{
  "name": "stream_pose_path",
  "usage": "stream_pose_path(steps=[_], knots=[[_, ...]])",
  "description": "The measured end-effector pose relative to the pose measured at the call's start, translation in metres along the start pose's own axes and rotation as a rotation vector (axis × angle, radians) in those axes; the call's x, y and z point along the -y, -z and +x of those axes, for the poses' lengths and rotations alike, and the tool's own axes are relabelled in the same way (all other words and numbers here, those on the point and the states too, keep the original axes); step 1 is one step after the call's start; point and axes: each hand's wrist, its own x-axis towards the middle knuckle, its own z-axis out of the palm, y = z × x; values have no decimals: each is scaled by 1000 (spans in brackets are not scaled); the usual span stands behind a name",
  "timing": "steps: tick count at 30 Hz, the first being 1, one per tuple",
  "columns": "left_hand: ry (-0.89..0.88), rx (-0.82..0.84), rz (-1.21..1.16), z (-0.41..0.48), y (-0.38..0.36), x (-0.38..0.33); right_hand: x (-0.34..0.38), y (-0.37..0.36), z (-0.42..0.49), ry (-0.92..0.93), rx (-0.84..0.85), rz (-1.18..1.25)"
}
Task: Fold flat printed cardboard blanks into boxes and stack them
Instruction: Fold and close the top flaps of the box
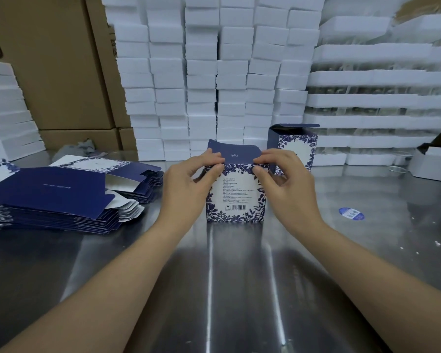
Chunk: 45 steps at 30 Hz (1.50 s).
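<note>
A blue-and-white floral box (236, 197) stands upright on the steel table (239, 276) in the middle. Its dark blue lid flap (233, 154) tilts over the top. My left hand (189, 184) grips the box's upper left corner, thumb at the front edge. My right hand (285, 184) pinches the upper right corner at the flap's fold. A second folded box (294, 146) stands behind on the right with its lid flap up. A pile of flat navy blanks (61, 194) lies at the left.
White foam blocks (214, 72) are stacked high along the back, brown cartons (61, 72) at the back left. A small white carton (433, 164) sits at the far right. A round blue sticker (351, 214) lies on the table to the right.
</note>
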Motion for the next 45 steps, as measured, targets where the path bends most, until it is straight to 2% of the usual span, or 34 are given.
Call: stream_pose_path(steps=[4,8,11,13,15,19,25,31,38,42,45], knots=[[0,-19,101,-3,0,4,-3,0,-1,-76,-34,72],[80,-56,-55,-6,-5,3,-1,-7,-2,-221,-23,232],[-15,-156,-38,-5,-7,0,2,-6,0,-207,-91,209],[-104,-143,26,-4,-8,0,0,-6,0,-141,-118,144],[-125,-48,136,-7,-8,7,-4,-5,-2,-86,-67,46],[-37,148,339,-13,-7,25,-20,-3,-10,-102,167,-122],[-84,171,427,-15,-10,26,-27,1,-10,-60,257,-294],[-126,163,524,-17,-9,20,-23,1,-10,-33,208,-284],[-58,218,591,-17,-8,14,-18,0,-11,-81,160,-343],[-53,229,529,-15,-5,13,-17,0,-9,-106,115,-370],[-96,171,436,-11,-2,13,-16,-1,-7,-68,70,-340]])
